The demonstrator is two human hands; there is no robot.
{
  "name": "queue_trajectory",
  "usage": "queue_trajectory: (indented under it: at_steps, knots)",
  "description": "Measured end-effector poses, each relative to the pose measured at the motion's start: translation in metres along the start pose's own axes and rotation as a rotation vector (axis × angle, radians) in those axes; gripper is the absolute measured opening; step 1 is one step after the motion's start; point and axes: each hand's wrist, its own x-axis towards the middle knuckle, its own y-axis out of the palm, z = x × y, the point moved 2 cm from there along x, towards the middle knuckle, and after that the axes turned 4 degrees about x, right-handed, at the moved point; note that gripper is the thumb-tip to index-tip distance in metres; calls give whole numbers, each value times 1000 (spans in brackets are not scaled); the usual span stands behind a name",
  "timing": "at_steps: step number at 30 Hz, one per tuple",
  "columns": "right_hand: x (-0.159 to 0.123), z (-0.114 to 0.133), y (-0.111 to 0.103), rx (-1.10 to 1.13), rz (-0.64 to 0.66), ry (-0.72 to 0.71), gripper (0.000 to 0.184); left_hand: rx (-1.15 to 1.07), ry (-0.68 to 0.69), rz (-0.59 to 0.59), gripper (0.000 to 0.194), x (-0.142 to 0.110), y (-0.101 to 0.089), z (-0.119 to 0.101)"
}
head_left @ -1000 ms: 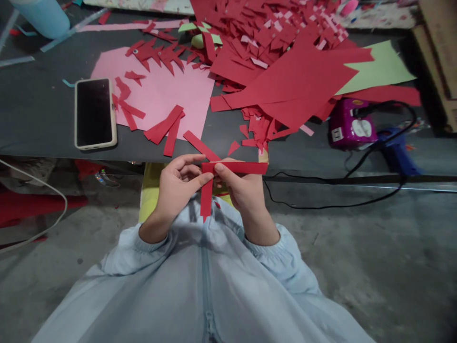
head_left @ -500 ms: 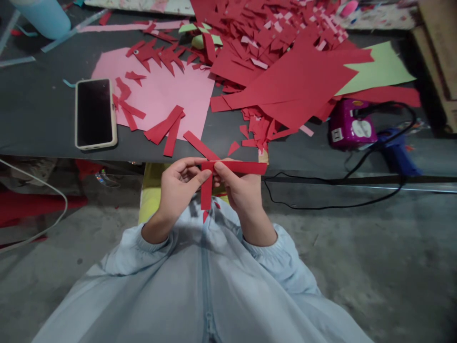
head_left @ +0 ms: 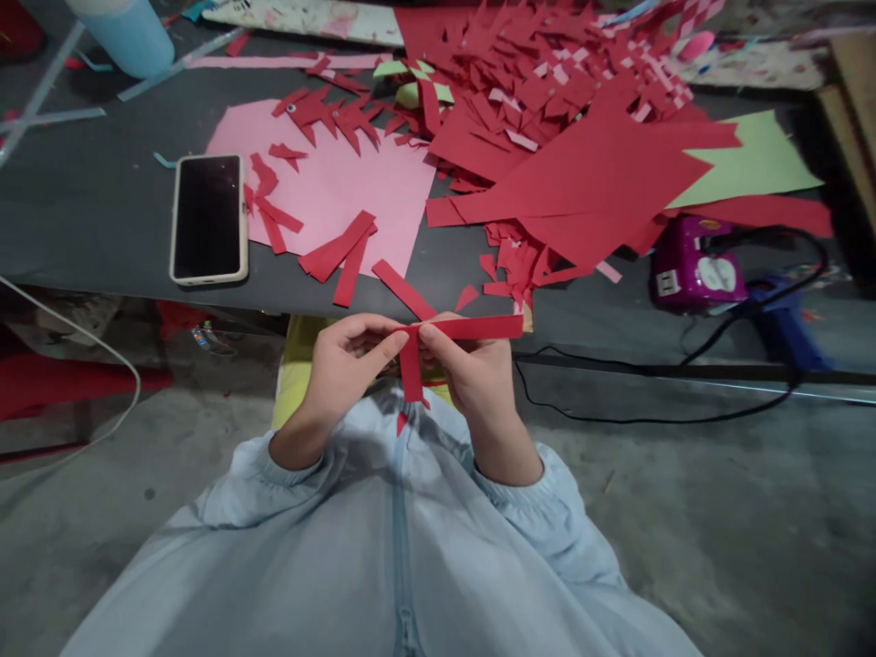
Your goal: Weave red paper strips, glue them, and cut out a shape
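Just below the near edge of the dark table, both my hands hold two crossed red paper strips. One strip runs sideways to the right, the other hangs down between my thumbs. My left hand pinches the crossing from the left, fingers curled. My right hand pinches it from the right, thumb on top. Loose red strips lie on the table right above my hands, partly on a pink sheet.
A phone lies face up at the left. A heap of red paper scraps covers the table's far right, with a green sheet. A purple device and a blue glue gun with black cable sit right. A blue cylinder stands far left.
The strip hanging down has been pulled up through the crossing and shows shorter now. My view has shifted slightly, so the table appears lower and more to the right.
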Motion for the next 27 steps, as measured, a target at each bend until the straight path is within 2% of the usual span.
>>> queue_trajectory:
  at_steps: [4,7,11,12,15,19,23,27]
  knots:
    - [3,3,5,-42,24,-26,22,-1,14,-19,17,0,-8,1]
    - [11,11,5,-112,63,-77,26,-20,72,-79,11,1,-18,0]
    - [31,32,6,-364,60,-311,36,-6,192,-105,5,2,-40,-1]
    - [37,38,8,-444,85,-380,37,10,226,-116,6,2,-48,-1]
    - [56,48,21,-677,200,-460,33,78,324,-115,7,3,-72,-3]
    - [79,49,43,-1039,373,-591,17,199,438,-1,8,3,-99,-6]
    - [92,42,65,-1267,512,-724,21,256,485,19,8,0,-113,-10]
    - [96,38,81,-1407,653,-794,34,280,494,12,7,-3,-118,-13]
